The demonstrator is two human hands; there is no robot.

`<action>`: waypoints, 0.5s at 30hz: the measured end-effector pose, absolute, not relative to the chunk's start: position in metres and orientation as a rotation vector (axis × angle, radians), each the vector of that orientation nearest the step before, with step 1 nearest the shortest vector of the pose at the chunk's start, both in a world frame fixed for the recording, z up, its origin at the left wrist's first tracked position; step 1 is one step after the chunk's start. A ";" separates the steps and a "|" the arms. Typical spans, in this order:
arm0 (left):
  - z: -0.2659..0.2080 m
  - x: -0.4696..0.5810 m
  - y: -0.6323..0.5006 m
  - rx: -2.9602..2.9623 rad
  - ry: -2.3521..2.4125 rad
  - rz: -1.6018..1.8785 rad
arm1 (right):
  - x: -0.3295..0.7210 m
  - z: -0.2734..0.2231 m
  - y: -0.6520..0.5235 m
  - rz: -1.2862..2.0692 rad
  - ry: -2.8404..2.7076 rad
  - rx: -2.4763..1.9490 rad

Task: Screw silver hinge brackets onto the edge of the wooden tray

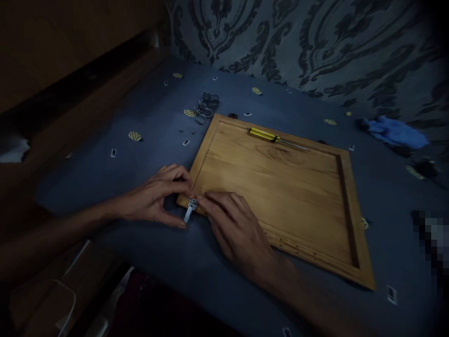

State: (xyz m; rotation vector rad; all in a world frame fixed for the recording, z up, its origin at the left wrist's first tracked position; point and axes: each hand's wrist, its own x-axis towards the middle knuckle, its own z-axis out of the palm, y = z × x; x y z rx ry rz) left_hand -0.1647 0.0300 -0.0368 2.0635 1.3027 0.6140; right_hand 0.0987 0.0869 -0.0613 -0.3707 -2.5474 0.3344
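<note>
A framed wooden panel, like a cabinet door, lies on the blue cloth. A small metal hinge is at its near left corner, with its arm sticking out over the edge. My left hand curves around the hinge, thumb at the arm's outer end and index finger at the frame side. My right hand rests along the panel's near edge, its fingertips pressed together beside the hinge; anything small between them is hidden. On the panel's far side lies a yellow and black screwdriver.
Several more metal hinges lie in a heap beyond the panel's far left corner, with small screws nearby. At the right are a blue cloth bundle and a dark object. A patterned wall rises behind.
</note>
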 end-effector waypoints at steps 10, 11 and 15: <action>-0.037 -0.165 0.030 2.040 1.312 0.596 | 0.099 -0.060 0.087 0.310 -2.569 -0.356; -0.036 -0.165 0.030 2.039 1.313 0.593 | 0.099 -0.060 0.087 0.319 -2.560 -0.359; -0.037 -0.166 0.030 2.047 1.310 0.593 | 0.099 -0.057 0.087 0.452 -2.446 -0.400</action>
